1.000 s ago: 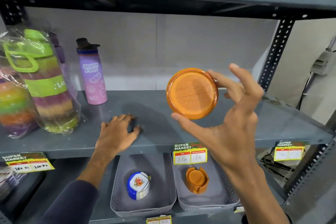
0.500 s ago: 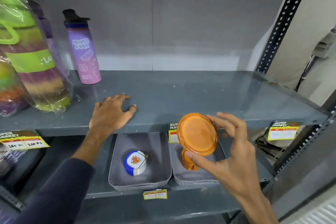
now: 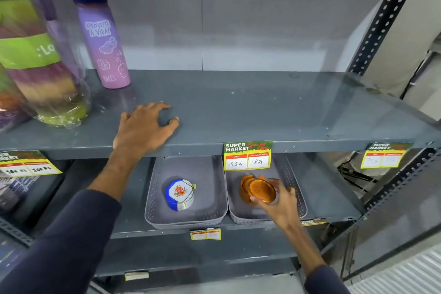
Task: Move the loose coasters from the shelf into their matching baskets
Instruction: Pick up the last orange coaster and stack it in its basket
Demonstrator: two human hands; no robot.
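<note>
Here the right hand (image 3: 282,200) grips an orange coaster (image 3: 262,191) inside the right basket (image 3: 299,196), left hand (image 3: 143,130) spread flat on the shelf (image 3: 262,112).

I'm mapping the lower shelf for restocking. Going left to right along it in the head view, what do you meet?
Left basket holding the blue-and-white coaster stack → right basket with the orange coaster holder → orange coaster gripped by the right hand.
</note>
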